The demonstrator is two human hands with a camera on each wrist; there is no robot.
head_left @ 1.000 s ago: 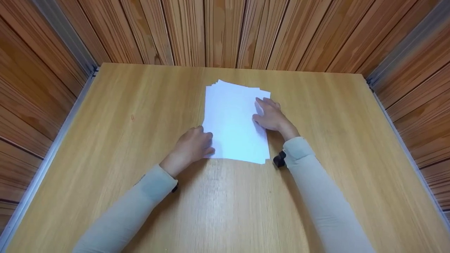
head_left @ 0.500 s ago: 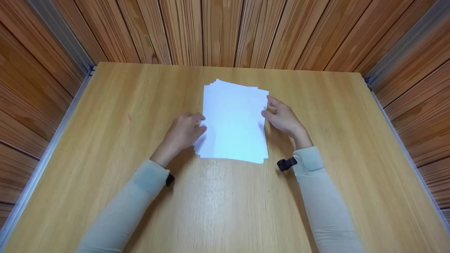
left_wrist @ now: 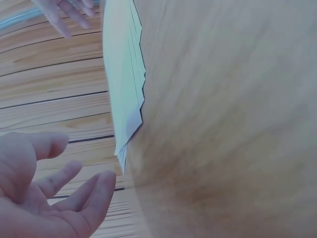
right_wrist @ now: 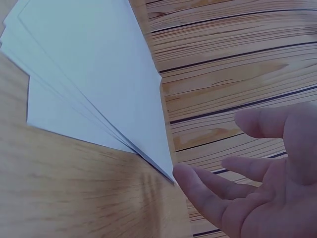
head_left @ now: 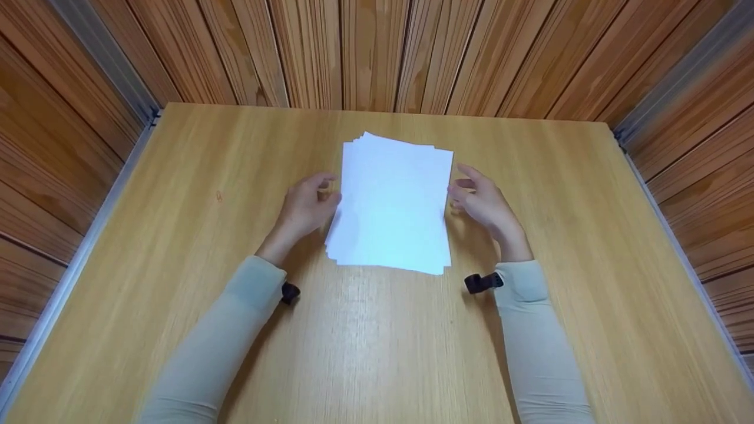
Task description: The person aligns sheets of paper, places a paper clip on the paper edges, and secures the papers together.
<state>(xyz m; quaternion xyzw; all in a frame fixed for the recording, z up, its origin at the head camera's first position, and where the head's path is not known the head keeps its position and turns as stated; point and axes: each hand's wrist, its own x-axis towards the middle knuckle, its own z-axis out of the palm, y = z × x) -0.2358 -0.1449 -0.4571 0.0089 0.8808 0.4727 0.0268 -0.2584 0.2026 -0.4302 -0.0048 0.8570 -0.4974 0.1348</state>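
A stack of white paper sheets (head_left: 392, 206) lies on the wooden table, its corners and edges fanned unevenly. To its left is my left hand (head_left: 307, 203), fingers loosely bent and holding nothing, thumb tip right at the stack's edge in the head view. On the opposite side my right hand (head_left: 484, 197) hovers by the upper right edge, thumb and fingers spread apart. The left wrist view shows the layered edges of the sheets (left_wrist: 124, 74) beyond relaxed fingers. In the right wrist view a fingertip is close to a corner of the sheets (right_wrist: 99, 74).
A small orange paper clip (head_left: 219, 196) lies on the table (head_left: 365, 341) to the left of the stack. Wood-plank walls (head_left: 371, 53) close off the back and both sides, with metal rails along the table's side edges.
Both hands have let go of the stack's sides and drawn outward; the left hand has also moved farther up the left edge. The sheets lie nearly where they were.
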